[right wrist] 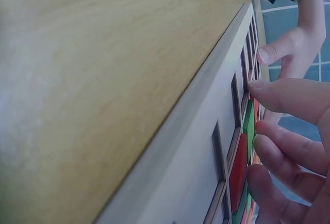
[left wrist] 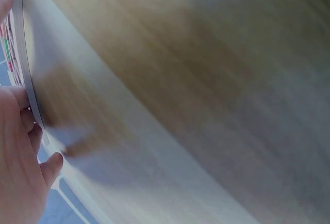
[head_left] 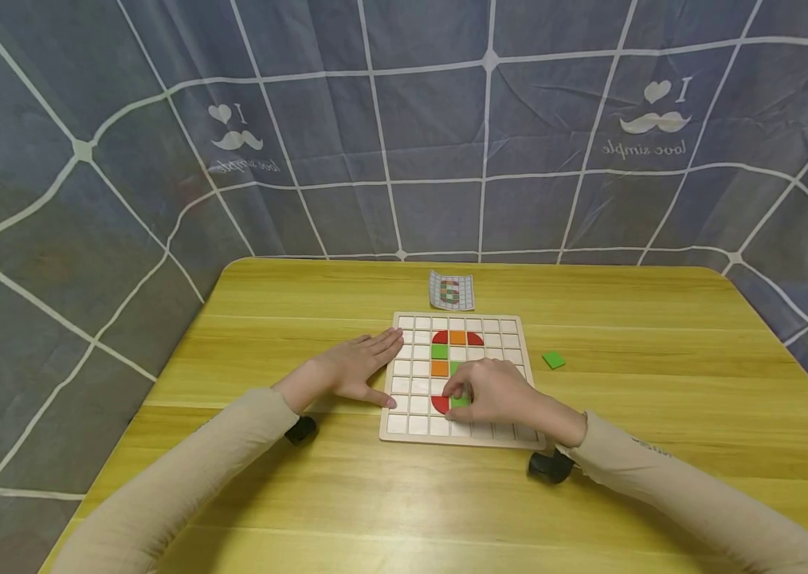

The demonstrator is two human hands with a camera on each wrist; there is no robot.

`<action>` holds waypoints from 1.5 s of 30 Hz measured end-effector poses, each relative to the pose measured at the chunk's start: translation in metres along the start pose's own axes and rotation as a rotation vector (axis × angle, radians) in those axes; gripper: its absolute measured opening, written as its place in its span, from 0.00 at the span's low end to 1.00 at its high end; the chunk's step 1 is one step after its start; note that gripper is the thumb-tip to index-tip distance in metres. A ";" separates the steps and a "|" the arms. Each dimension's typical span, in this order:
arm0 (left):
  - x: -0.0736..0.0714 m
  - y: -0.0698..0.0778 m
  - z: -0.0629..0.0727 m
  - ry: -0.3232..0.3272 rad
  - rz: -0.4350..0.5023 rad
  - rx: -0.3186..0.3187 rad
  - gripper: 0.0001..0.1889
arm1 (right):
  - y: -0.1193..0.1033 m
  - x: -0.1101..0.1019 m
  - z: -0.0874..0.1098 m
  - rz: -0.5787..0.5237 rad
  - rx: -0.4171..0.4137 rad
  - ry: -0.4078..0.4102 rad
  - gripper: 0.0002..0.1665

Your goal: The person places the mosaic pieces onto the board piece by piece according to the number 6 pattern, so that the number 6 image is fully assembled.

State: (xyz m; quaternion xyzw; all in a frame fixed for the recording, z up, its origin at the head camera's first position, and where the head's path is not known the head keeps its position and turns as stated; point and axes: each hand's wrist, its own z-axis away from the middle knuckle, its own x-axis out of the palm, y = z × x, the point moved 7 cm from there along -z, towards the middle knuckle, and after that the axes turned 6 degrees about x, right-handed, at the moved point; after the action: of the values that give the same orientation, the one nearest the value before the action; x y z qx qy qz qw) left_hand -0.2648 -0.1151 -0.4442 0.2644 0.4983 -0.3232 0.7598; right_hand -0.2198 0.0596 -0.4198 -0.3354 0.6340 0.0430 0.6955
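A square wooden grid board (head_left: 418, 427) lies on the table. My left hand (head_left: 364, 365) rests with straight, spread fingers on its left edge. Over the lower middle of the board, my right hand (head_left: 497, 391) has its thumb and index finger bent about a green tile (head_left: 459, 402), which sits beside a red rounded piece (head_left: 440, 405). Higher up are two red rounded pieces with an orange tile (head_left: 457, 338) between them, a green tile (head_left: 439, 351) and a second orange tile (head_left: 440, 368). My right hand hides part of the grid. In the right wrist view, its fingertips touch the pieces.
A small printed card (head_left: 451, 292) with a coloured grid pattern lies behind the board. One loose green tile (head_left: 554, 360) is to the board's right. A grey checked curtain (head_left: 440, 135) stands behind the wooden table (head_left: 662, 359).
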 end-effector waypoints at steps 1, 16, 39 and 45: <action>0.000 0.000 0.000 0.000 -0.001 0.000 0.56 | 0.000 0.000 0.000 0.000 -0.002 0.001 0.11; 0.000 0.001 0.000 -0.002 -0.004 0.007 0.56 | 0.007 -0.015 0.014 -0.041 -0.071 0.137 0.12; 0.002 0.000 0.001 0.009 -0.012 0.007 0.56 | 0.065 -0.057 0.054 -0.066 -0.025 0.346 0.14; 0.000 0.003 0.002 0.006 0.001 0.010 0.56 | 0.082 -0.068 0.066 -0.012 -0.004 0.368 0.16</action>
State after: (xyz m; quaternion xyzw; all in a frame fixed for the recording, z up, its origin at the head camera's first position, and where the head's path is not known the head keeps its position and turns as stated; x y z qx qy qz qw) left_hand -0.2617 -0.1149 -0.4437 0.2694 0.4987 -0.3247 0.7571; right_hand -0.2160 0.1822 -0.3939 -0.3430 0.7484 -0.0220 0.5672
